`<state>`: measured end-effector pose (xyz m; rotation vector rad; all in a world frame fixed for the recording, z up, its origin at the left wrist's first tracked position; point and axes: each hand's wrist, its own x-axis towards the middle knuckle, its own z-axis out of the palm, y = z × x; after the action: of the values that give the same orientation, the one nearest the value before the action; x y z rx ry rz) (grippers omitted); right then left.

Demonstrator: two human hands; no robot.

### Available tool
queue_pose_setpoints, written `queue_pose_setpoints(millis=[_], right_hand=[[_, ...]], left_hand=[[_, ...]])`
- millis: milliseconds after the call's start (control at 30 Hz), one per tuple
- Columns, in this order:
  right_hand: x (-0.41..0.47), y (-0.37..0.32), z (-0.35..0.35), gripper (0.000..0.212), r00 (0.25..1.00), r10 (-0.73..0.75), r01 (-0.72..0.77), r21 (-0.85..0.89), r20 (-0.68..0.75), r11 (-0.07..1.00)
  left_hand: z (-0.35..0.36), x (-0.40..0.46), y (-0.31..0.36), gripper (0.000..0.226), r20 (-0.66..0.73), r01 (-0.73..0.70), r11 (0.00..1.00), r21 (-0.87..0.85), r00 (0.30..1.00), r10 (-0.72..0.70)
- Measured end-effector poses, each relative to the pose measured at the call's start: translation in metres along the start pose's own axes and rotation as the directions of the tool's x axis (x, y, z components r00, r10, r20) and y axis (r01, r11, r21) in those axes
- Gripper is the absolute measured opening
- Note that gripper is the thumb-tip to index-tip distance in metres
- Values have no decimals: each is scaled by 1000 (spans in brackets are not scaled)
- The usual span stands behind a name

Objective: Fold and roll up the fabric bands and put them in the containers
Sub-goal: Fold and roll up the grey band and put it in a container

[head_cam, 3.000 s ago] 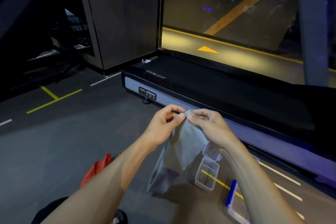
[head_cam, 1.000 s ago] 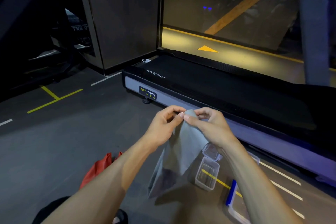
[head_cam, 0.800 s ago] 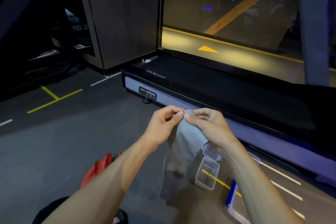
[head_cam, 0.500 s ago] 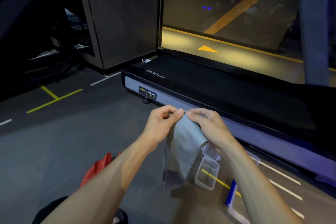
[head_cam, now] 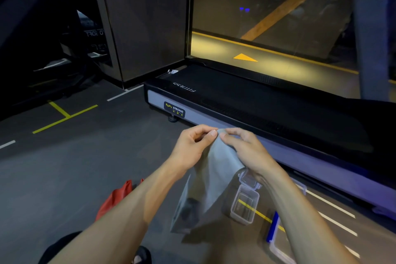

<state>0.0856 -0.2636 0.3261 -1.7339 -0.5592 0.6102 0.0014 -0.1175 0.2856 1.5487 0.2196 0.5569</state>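
Note:
A grey fabric band (head_cam: 211,182) hangs in the air in front of me, its lower end near the floor. My left hand (head_cam: 190,148) pinches its top edge between thumb and forefinger. My right hand (head_cam: 246,150) pinches the same top edge right beside it, fingertips nearly touching. A small clear container (head_cam: 244,206) with its hinged lid open stands on the floor just right of the hanging band. A red fabric band (head_cam: 113,199) lies on the floor at the lower left, partly hidden by my left forearm.
A black treadmill (head_cam: 267,109) runs across the floor just beyond my hands. A larger clear container with a blue lid edge (head_cam: 273,231) lies at the lower right, partly hidden by my right arm. A dark wall panel (head_cam: 145,21) stands behind.
The hanging band has swung and its lower end shifted left and right beneath my hands. Both hands stayed together at its top edge, fingers adjusting slightly.

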Motion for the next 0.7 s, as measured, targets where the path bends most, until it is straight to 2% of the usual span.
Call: queue_pose_setpoints(millis=[267, 367, 500, 700], right_hand=[[-3, 2, 0, 37, 994, 37, -36, -4, 99, 999], [-2, 1, 0, 28, 998, 16, -11, -67, 67, 998], [0, 1, -1, 18, 999, -16, 17, -26, 37, 1000], [1, -2, -3, 29, 1000, -11, 12, 73, -23, 997]], left_hand=[[1, 0, -1, 13, -45, 31, 999, -17, 998, -32], [2, 0, 0, 13, -52, 29, 999, -25, 998, -30], [2, 0, 1, 13, -29, 14, 999, -31, 999, -15], [2, -1, 4, 17, -17, 22, 1000, 4, 1000, -22]])
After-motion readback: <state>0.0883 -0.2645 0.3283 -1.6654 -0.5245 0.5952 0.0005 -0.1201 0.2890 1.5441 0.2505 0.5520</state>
